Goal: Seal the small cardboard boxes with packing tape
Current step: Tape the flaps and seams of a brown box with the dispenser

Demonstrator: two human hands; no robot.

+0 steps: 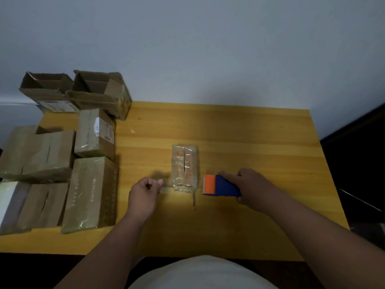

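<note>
A small cardboard box [184, 166] lies in the middle of the yellow wooden table [239, 130], its top glossy with clear tape over the centre seam. A loose strip of tape trails from its near end onto the table. My right hand [253, 187] grips a blue and orange tape dispenser [220, 185] just right of the box, orange end toward the box. My left hand [145, 191] hovers left of the box's near end, fingers curled with thumb against forefinger; whether it pinches tape I cannot tell.
Several taped cardboard boxes [91, 192] lie in a cluster along the table's left side. Two open boxes [98, 90] stand at the far left corner. A grey wall runs behind the table. A dark area lies to the right.
</note>
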